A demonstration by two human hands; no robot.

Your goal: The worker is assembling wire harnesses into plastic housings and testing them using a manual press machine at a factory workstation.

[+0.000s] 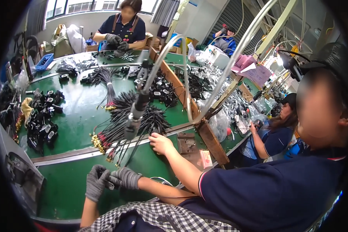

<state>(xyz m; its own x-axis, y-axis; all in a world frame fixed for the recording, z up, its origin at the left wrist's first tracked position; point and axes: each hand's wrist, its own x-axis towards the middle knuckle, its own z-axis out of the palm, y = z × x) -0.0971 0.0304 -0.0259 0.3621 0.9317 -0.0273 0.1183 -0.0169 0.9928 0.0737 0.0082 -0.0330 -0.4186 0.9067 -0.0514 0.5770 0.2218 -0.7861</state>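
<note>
The person's two grey-gloved hands meet low over the green table point(77, 112). The left hand point(96, 187) has its fingers clenched around a small dark part point(109, 181), and the right hand point(124, 178) pinches the same part from the other side, so it sits between both gloves. Just above them lies a fanned bundle of black cables point(131, 118) with red and brass ends. A co-worker's bare hand point(161, 143) rests beside that bundle.

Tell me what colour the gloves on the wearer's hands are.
Grey knit gloves on the left hand and right hand, clearest in the head view.
</note>
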